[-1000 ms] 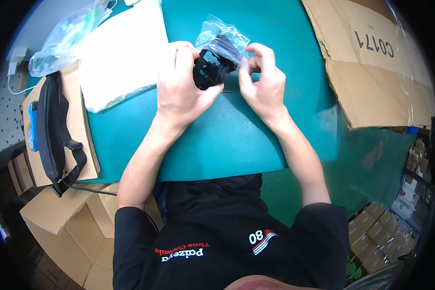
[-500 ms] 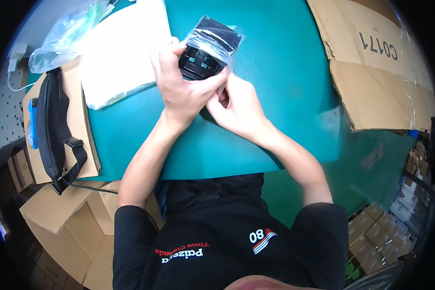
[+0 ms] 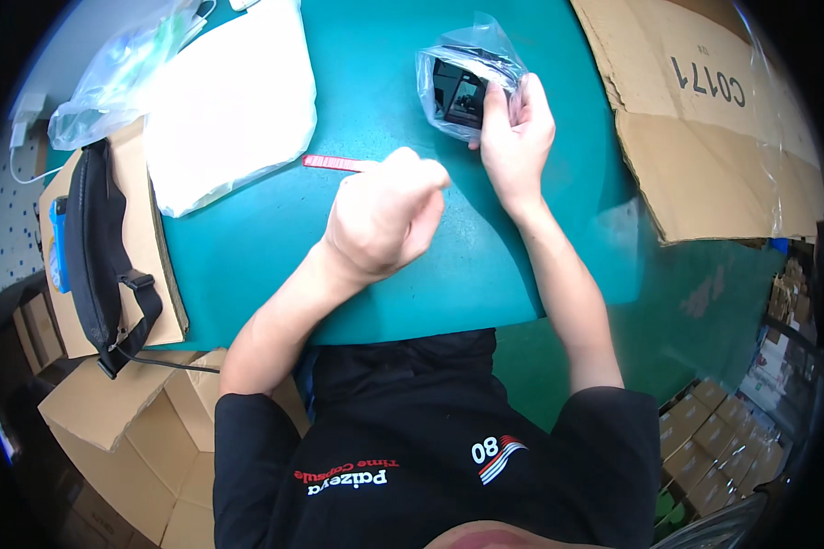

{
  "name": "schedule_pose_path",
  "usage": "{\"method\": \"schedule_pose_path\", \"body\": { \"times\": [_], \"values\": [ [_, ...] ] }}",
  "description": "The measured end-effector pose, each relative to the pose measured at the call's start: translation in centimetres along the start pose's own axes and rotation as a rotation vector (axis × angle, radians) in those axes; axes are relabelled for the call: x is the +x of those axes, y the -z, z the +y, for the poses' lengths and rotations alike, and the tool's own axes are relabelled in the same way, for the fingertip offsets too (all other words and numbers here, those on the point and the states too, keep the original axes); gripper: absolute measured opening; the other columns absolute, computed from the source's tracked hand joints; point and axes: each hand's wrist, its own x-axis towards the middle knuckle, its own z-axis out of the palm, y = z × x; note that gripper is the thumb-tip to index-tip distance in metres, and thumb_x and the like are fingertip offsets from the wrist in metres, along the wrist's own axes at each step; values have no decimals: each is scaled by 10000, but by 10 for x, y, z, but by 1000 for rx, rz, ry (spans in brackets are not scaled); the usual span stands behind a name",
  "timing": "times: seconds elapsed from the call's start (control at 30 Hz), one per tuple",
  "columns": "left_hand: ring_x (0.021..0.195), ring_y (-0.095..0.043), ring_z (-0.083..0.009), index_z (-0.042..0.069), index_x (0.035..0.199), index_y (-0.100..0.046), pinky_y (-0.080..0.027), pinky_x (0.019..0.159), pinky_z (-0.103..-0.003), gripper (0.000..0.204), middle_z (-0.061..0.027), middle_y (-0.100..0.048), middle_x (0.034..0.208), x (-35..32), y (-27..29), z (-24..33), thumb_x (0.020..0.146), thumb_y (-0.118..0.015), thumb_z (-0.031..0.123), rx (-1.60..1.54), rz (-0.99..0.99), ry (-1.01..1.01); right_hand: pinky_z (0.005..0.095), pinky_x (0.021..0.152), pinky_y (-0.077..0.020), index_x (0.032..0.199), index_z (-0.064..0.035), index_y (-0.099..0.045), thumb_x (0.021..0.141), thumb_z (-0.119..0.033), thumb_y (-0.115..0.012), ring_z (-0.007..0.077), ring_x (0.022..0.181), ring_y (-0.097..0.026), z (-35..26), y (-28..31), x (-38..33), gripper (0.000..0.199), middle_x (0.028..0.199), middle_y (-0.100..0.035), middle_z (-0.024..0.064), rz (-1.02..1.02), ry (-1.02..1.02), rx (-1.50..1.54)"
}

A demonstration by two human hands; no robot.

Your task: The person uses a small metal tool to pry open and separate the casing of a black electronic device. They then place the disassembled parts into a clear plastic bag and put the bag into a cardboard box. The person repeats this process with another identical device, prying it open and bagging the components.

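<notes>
My right hand [image 3: 515, 128] grips a clear plastic bag [image 3: 467, 73] with a small black device [image 3: 460, 91] inside, holding it up over the far part of the teal table [image 3: 275, 247]. My left hand [image 3: 384, 215] is raised nearer to me with fingers curled, pinching one end of a thin red strip [image 3: 337, 163] that stretches out to the left above the table. The two hands are apart.
A white bag [image 3: 229, 101] lies at the far left of the table, with crumpled clear plastic [image 3: 119, 73] beyond it. A black strap [image 3: 96, 247] rests on cardboard [image 3: 146, 265] at the left. A large cardboard sheet [image 3: 705, 119] lies right. Cardboard boxes [image 3: 110, 430] stand below left.
The hands have separated. My left hand has drawn back toward me, pulling the red strip away, while my right hand has lifted the bagged device farther right.
</notes>
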Motion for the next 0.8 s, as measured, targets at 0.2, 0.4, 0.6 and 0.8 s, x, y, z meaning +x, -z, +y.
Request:
{"method": "schedule_pose_path", "body": {
  "times": [0.2,0.4,0.6,0.8],
  "values": [
    [560,-510,-154,22,909,-575,-442,526,-301,327,-56,-522,709,16,14,-12,875,-833,220,-85,-61,701,289,472,-292,772,-47,-415,950,-60,-694,67,570,-333,3,-1,-10,331,616,-361,-2,-98,360,-135],
    [591,-615,-279,31,779,-601,-484,543,-360,170,-117,-624,738,10,15,-1,899,-717,65,122,-154,219,284,472,-323,791,-28,-451,973,-107,-703,79,562,-364,1,1,-1,320,605,-402,21,-18,395,-238],
    [548,-567,-103,7,910,-607,-448,494,-272,79,-50,-585,716,17,25,-23,951,-674,7,-40,92,613,323,644,-461,1217,-28,-571,1019,-86,-581,155,685,-524,-17,16,3,206,914,-564,135,-175,348,-387],
    [549,-494,-12,1,995,-647,-371,479,-186,63,21,-582,699,22,31,-24,961,-698,16,-161,107,554,309,803,-533,1222,-7,-692,792,90,-452,211,891,-675,-39,33,2,502,1087,-655,154,-370,517,-213]
  ]
}}
